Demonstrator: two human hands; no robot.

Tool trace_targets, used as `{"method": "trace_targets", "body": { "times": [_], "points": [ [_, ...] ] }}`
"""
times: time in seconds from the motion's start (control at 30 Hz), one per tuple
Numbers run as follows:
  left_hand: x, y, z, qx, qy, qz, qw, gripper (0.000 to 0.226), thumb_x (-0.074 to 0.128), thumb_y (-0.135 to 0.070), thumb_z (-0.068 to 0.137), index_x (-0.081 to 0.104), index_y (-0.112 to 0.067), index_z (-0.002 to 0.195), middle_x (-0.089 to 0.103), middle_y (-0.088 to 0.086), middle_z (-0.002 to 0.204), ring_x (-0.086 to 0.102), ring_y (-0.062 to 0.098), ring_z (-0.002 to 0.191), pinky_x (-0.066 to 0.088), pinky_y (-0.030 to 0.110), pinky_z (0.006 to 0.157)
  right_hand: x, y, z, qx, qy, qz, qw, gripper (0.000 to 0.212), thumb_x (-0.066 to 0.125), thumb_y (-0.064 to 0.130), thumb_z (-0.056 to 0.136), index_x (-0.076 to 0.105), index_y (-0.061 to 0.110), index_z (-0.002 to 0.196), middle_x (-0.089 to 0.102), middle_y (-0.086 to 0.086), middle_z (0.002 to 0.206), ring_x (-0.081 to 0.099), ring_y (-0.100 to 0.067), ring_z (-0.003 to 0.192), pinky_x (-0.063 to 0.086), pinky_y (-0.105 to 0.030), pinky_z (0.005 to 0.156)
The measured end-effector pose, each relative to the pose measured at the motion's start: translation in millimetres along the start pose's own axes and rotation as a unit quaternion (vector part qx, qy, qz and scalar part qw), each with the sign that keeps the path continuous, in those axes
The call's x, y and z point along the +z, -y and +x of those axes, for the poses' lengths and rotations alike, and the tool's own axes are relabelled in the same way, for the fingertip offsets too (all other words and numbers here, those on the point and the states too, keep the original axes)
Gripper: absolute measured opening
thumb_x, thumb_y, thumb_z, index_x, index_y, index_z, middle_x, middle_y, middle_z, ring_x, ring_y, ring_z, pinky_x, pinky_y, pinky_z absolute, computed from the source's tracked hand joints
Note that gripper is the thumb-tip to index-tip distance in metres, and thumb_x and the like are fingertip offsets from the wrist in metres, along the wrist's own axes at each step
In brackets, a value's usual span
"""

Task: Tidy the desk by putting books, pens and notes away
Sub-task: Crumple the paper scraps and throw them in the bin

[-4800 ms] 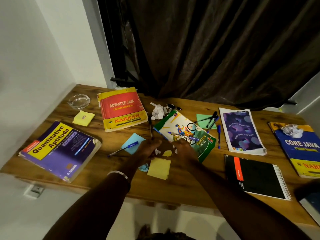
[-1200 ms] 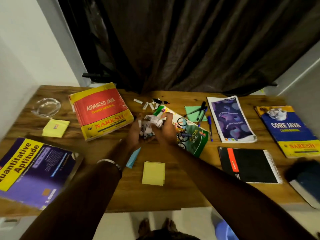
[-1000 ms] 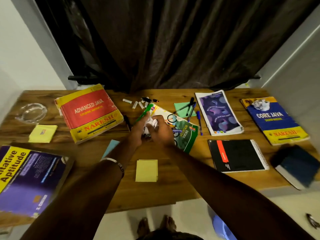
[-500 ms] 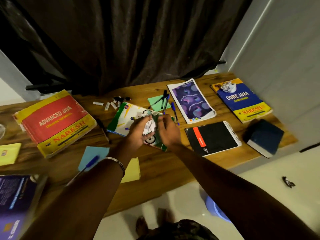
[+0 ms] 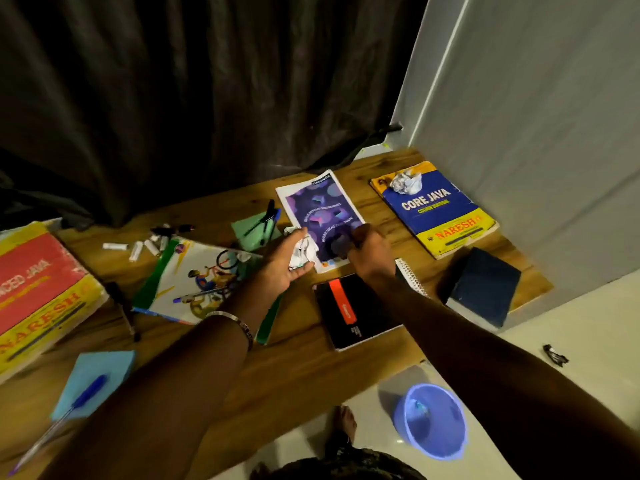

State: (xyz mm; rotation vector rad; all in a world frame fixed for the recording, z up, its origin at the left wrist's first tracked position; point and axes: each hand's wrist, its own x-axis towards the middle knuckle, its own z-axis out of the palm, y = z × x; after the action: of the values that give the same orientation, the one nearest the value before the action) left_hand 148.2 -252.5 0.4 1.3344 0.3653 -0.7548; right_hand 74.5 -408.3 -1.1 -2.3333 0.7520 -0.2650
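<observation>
Looks like the scrap-clearing step: blue bin (image 5: 431, 420) sits on the floor nearest me, so next I'd guess the wad gets dropped there. Left hand (image 5: 282, 263) cups crumpled paper (image 5: 304, 252) over the desk (image 5: 311, 368); right hand (image 5: 369, 252) looks clenched, can't tell on what. Since half a second ago both hands slid right, onto the purple booklet (image 5: 322, 211).

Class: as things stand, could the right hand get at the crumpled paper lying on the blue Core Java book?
Probably yes. The right hand holds nothing visible, and the crumpled paper sits uncovered on the Core Java book, with nothing standing between them.
</observation>
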Motion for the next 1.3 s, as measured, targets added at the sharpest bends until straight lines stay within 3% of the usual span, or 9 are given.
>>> {"method": "trace_targets", "body": {
  "times": [0.2,0.37,0.47,0.6,0.73,0.9,1.03,1.13,1.3],
  "points": [
    [61.6,-11.3,30.7,-0.022,-0.008,-0.022,0.999,0.032,0.074,-0.038,0.078,0.064,-0.020,0.103,0.067,0.004,0.096,0.065,0.017,0.079,0.055,0.026,0.049,-48.0,-36.1,90.3,0.010,0.002,-0.118,0.993,0.053,0.066,0.029,0.084,0.049,0.010,0.131,0.048,-0.016,0.134,0.048,-0.036,0.123,0.044,-0.044,0.099],
    [93.9,-16.5,50.1,-0.021,-0.024,-0.029,0.999,0.029,0.075,-0.039,0.076,0.065,-0.024,0.099,0.064,0.009,0.102,0.063,0.025,0.093,0.059,0.036,0.067,-66.7,-54.7,153.6,-0.011,0.015,-0.210,0.977,0.071,0.067,0.032,0.086,0.033,0.012,0.145,0.022,-0.014,0.155,0.024,-0.036,0.141,0.036,-0.054,0.109],
    [106.3,-18.2,59.9,-0.018,-0.012,-0.031,0.999,0.037,0.073,-0.036,0.078,0.062,-0.023,0.111,0.063,0.009,0.111,0.062,0.026,0.103,0.058,0.040,0.077,-73.6,-59.0,182.1,-0.023,0.043,-0.222,0.974,0.079,0.067,0.043,0.084,0.030,0.015,0.147,0.014,-0.012,0.158,0.013,-0.036,0.146,0.028,-0.056,0.111],
    [118.4,-20.4,70.4,-0.010,-0.002,-0.029,1.000,0.032,0.071,-0.034,0.082,0.062,-0.021,0.110,0.063,0.007,0.103,0.061,0.022,0.095,0.056,0.040,0.078,-75.9,-66.5,208.4,-0.028,0.096,-0.257,0.961,0.085,0.069,0.039,0.084,0.021,0.022,0.152,0.009,-0.008,0.161,0.006,-0.038,0.147,0.026,-0.061,0.110],
    [128.6,-22.3,74.7,-0.016,-0.007,-0.019,1.000,0.020,0.072,-0.034,0.081,0.064,-0.022,0.095,0.062,0.008,0.100,0.061,0.023,0.093,0.057,0.040,0.075,-70.6,-83.9,224.2,0.002,0.127,-0.233,0.964,0.066,0.066,0.025,0.087,0.034,0.018,0.144,0.026,-0.013,0.153,0.024,-0.041,0.141,0.033,-0.060,0.108],
    [132.5,-21.0,69.9,-0.004,-0.015,-0.006,1.000,0.038,0.071,-0.035,0.082,0.061,-0.017,0.114,0.058,0.009,0.105,0.059,0.026,0.099,0.057,0.038,0.074,-65.3,-95.3,215.5,-0.035,0.058,-0.166,0.984,0.031,0.056,0.021,0.094,0.056,0.011,0.123,0.056,-0.021,0.125,0.056,-0.039,0.113,0.048,-0.045,0.092],
    [131.5,-18.6,61.8,-0.008,-0.010,-0.004,1.000,0.041,0.072,-0.037,0.080,0.062,-0.016,0.114,0.058,0.011,0.109,0.061,0.028,0.104,0.058,0.038,0.072,-66.9,-79.5,186.0,-0.035,0.005,-0.029,0.999,0.036,0.063,0.021,0.090,0.053,0.007,0.122,0.060,-0.021,0.120,0.055,-0.040,0.112,0.046,-0.042,0.089],
    [134.7,-14.4,51.9,-0.017,-0.017,-0.021,1.000,0.042,0.076,-0.038,0.075,0.064,-0.019,0.110,0.058,0.009,0.109,0.059,0.028,0.106,0.059,0.038,0.068,-70.4,-61.8,156.6,-0.023,0.010,0.085,0.996,0.042,0.067,0.018,0.087,0.050,0.015,0.125,0.063,-0.013,0.117,0.058,-0.033,0.108,0.048,-0.038,0.086],
    [141.0,3.5,25.1,-0.031,0.030,-0.017,0.999,0.026,0.072,-0.041,0.079,0.065,-0.022,0.096,0.070,0.002,0.096,0.067,0.020,0.090,0.059,0.042,0.074,-72.5,-53.5,103.3,-0.017,0.049,0.209,0.977,0.039,0.071,0.018,0.083,0.059,0.026,0.120,0.067,0.002,0.110,0.062,-0.017,0.102,0.052,-0.037,0.093]
  ]
}}
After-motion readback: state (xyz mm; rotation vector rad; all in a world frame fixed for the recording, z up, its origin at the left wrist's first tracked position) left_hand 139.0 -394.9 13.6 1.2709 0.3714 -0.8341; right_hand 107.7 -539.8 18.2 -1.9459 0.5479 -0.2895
